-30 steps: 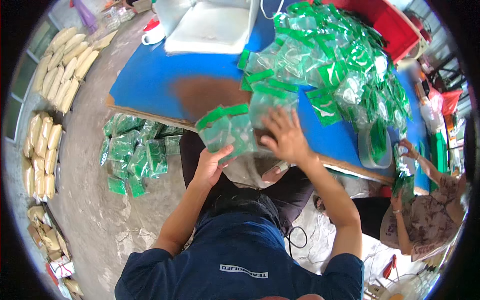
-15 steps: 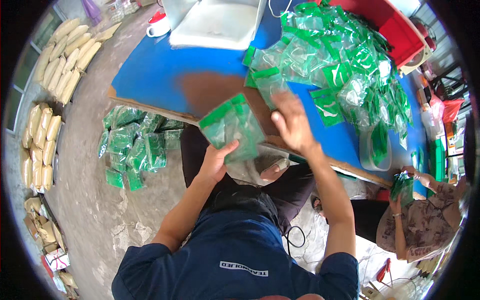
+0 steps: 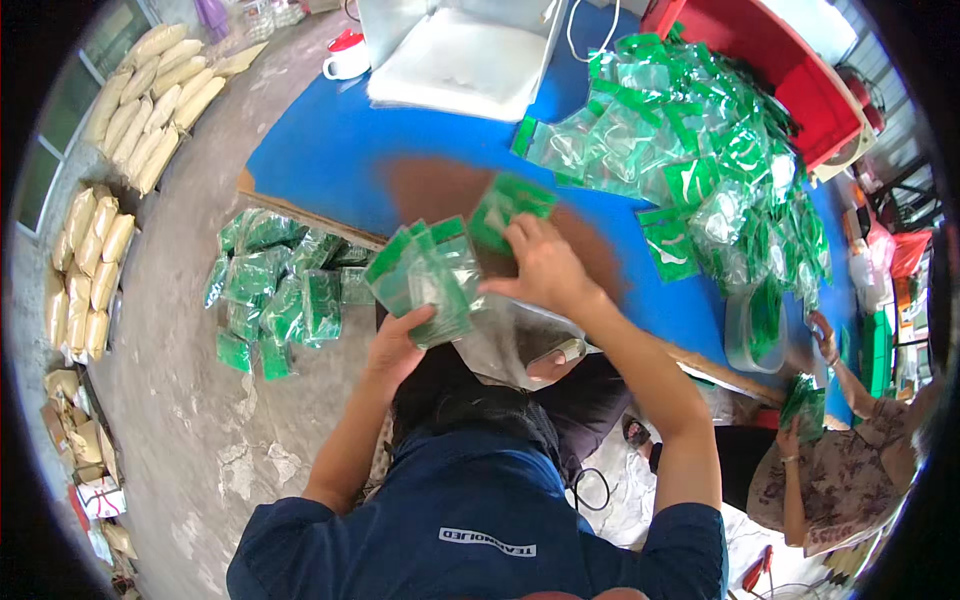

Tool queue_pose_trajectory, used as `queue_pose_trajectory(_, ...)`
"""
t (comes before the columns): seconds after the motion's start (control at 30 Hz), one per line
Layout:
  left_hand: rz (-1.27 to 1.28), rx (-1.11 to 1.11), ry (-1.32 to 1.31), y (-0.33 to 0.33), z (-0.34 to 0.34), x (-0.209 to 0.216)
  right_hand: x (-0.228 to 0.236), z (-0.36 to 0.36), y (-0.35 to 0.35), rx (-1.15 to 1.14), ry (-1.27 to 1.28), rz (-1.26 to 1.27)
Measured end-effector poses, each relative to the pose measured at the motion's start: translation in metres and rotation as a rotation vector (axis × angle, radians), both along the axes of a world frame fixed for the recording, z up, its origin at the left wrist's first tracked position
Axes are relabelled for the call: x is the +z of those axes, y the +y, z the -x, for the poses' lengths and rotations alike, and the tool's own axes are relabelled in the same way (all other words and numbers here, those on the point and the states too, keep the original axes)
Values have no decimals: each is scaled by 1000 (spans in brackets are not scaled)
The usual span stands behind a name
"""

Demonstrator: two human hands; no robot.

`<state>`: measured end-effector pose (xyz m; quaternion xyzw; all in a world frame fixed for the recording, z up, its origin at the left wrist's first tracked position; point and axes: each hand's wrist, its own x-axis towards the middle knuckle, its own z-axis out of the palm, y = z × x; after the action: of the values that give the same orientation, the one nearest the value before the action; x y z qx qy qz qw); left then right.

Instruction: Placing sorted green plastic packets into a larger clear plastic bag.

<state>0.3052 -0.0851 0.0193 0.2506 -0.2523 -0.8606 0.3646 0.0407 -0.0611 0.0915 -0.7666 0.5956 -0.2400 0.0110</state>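
My left hand (image 3: 394,350) holds a fanned stack of small clear plastic packets (image 3: 425,285) with green bands, just off the table's near edge. Right beside it, my right hand (image 3: 548,268) grips another green-and-clear packet (image 3: 502,208) by its lower part, above the worn brown patch of the table. A big heap of the same packets (image 3: 640,140) spreads over the right half of the blue table (image 3: 320,150). What the packets contain is too unclear to tell.
Bundled green packets (image 3: 265,285) lie on the floor to the left. On the table are a white tray (image 3: 460,70), a red-lidded mug (image 3: 347,58), a red bin (image 3: 770,70) and a clear tub (image 3: 740,335). A co-worker (image 3: 830,480) sits at the right, holding green packets.
My right hand has drawn a packet from the heap toward the stack in my left hand. That stack is now more fanned out. The co-worker's one hand has reached toward the table.
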Motion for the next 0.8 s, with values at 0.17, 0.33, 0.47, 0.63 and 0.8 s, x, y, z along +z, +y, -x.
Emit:
queue_pose_trajectory(0.17,20,-55,11,-4,-25,4,-2,-20,26,122,-32,163)
queue_pose_trajectory(0.33,-134,-150,376,-10,2,2,18,-48,21,-216,-1436,-18)
queue_pose_trajectory(0.47,-179,24,217,-8,19,10,28,-41,9,-218,-902,-458)
queue_pose_trajectory(0.63,88,195,102,5,16,-4,7,118,-93,-165,233,349)
queue_pose_trajectory(0.8,114,79,131,3,15,37,-43,210,-73,-499,450,-246)
